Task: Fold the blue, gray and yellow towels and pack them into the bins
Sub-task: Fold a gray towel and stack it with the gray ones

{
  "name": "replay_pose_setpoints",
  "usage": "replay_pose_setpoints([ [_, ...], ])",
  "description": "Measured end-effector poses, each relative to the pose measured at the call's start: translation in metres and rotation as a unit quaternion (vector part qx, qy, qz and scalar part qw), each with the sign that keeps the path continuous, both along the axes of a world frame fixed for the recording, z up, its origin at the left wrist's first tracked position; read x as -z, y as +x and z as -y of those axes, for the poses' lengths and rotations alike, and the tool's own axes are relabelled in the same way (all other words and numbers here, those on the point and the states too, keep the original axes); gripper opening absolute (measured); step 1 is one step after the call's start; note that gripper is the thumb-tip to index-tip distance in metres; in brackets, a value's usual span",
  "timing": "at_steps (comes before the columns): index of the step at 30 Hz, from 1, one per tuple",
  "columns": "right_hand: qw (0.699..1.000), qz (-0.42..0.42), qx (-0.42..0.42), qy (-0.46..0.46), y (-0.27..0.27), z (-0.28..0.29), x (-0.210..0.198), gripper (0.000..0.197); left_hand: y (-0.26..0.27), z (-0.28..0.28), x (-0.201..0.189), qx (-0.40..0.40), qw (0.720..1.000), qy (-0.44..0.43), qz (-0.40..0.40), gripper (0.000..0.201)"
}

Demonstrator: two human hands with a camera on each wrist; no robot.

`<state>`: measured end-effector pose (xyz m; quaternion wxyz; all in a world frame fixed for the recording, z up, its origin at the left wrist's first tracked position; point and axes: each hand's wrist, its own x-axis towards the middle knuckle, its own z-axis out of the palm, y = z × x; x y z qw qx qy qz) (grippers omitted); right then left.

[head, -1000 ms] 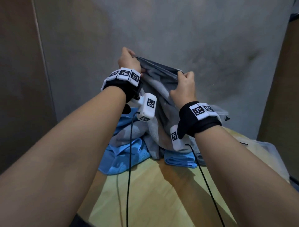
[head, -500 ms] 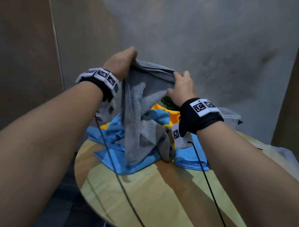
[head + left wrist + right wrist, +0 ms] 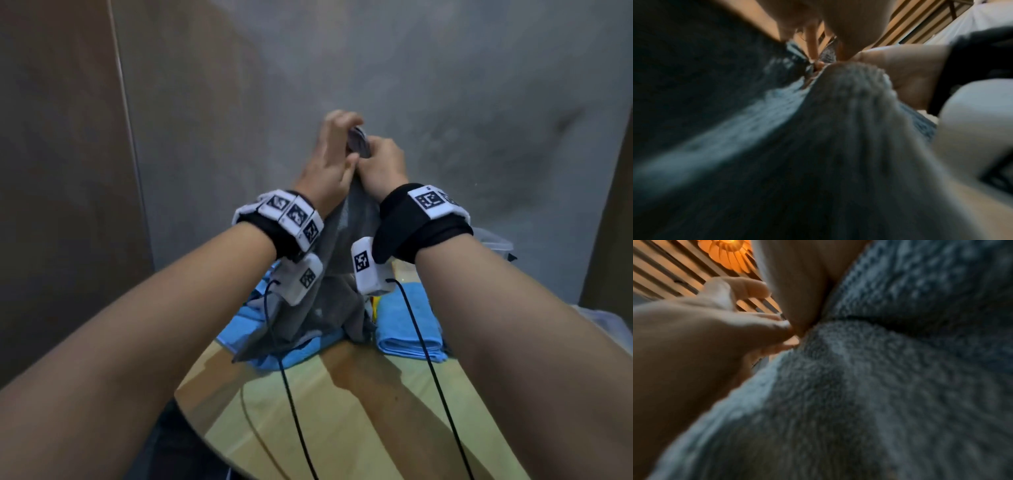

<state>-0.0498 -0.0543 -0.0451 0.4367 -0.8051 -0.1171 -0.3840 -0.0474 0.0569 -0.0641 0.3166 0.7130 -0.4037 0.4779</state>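
I hold a gray towel up above the round table, its lower end hanging onto the pile. My left hand and right hand meet at its top edge, both pinching the cloth there. Both wrist views are filled with the gray towel at close range, blurred. Loose blue towels lie under the hanging end. A folded blue towel lies to the right. A sliver of yellow towel shows between them.
The wooden table has bare surface in front of the pile. A clear plastic bin stands behind my right wrist, another clear bin at the far right edge. Black cables hang from both wrists. A gray wall stands behind.
My two hands, apart along the towel's top edge before, have come together, doubling the gray towel over. The towel now hangs narrower.
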Motion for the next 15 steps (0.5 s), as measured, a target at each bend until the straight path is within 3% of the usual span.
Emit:
replay_pose_setpoints([
  [2, 0.999, 0.033, -0.003, 0.041, 0.004, 0.010, 0.001, 0.008, 0.009, -0.005, 0.025, -0.032, 0.999, 0.015, -0.015, 0.067],
  [5, 0.995, 0.057, 0.018, 0.083, 0.005, 0.024, 0.005, 0.011, 0.018, -0.019, 0.057, -0.021, 0.968, 0.081, -0.238, 0.094],
  [6, 0.995, 0.057, 0.029, 0.078, 0.004, 0.029, 0.008, 0.016, 0.020, -0.025, 0.063, -0.016, 0.947, 0.091, -0.308, 0.094],
  [8, 0.996, 0.048, 0.051, 0.056, 0.003, 0.038, 0.017, 0.017, 0.024, -0.039, 0.068, -0.005, 0.920, 0.121, -0.372, 0.082],
  [10, 0.995, 0.039, 0.068, 0.062, 0.004, 0.046, 0.030, 0.016, 0.025, -0.054, 0.063, -0.009, 0.902, 0.182, -0.392, 0.061],
  [12, 0.994, 0.021, 0.085, 0.070, 0.004, 0.055, 0.041, 0.015, 0.027, -0.072, 0.057, -0.072, 0.890, 0.241, -0.379, 0.032],
  [13, 0.993, 0.011, 0.092, 0.066, 0.004, 0.059, 0.044, 0.016, 0.030, -0.083, 0.052, -0.115, 0.896, 0.256, -0.344, 0.026],
  [15, 0.994, -0.012, 0.109, 0.030, 0.001, 0.061, 0.048, 0.020, 0.036, -0.103, 0.042, -0.194, 0.921, 0.265, -0.208, 0.036],
])
